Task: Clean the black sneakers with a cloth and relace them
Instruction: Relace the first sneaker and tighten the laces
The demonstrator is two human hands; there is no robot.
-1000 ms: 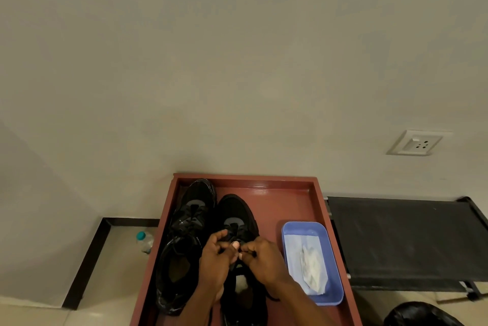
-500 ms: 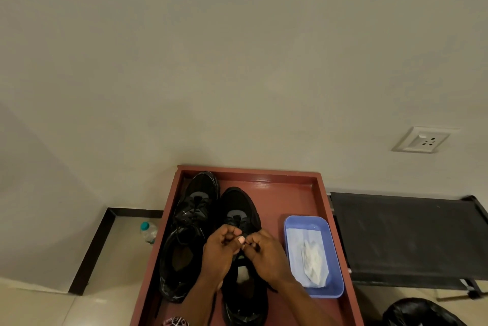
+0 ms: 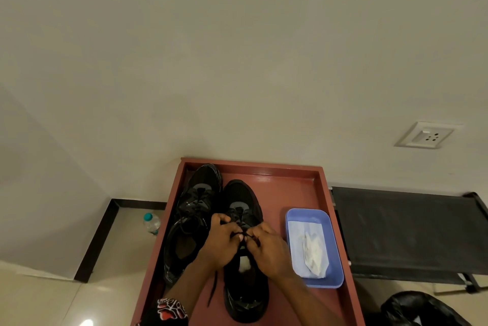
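Hands meet over the tongue of the right-hand black sneaker [image 3: 244, 241]. Left hand [image 3: 220, 242] comes in from the lower left, fingers curled shut, thumb and forefinger pinching a black lace [image 3: 242, 234] above the eyelets. Right hand [image 3: 268, 249] mirrors it from the lower right, its grip also closed on the lace. The two pinches sit almost touching, directly over the middle of the shoe's lacing. A loose lace end [image 3: 212, 290] hangs down past the left wrist, trailing along the shoe's left side toward the near edge.

Worked sneaker lies toe away from the camera, heel toward it, on a red-brown tray-like worktop [image 3: 295, 183] with a raised rim. A pale patch shows inside the shoe opening, just below the hands. Second black sneaker [image 3: 191, 216] lies just beside it on the left, touching or nearly so, toe further back toward the far rim; its laces look threaded at the front, opening dark and uncovered.

Blue plastic tray [image 3: 335, 254] sits on the worktop to the right of the worked shoe, near the right hand but apart from it. White cloth [image 3: 313, 250], crumpled, lies inside it.

Patterned red, white and black sleeve cuff [image 3: 171, 310] shows on the left forearm at the bottom edge.

Off the worktop: small bottle with a teal cap [image 3: 151, 223] on the floor to the left, black mesh cot or bench [image 3: 406, 230] to the right, wall socket [image 3: 425, 135] above that, black bag [image 3: 420, 310] at lower right.
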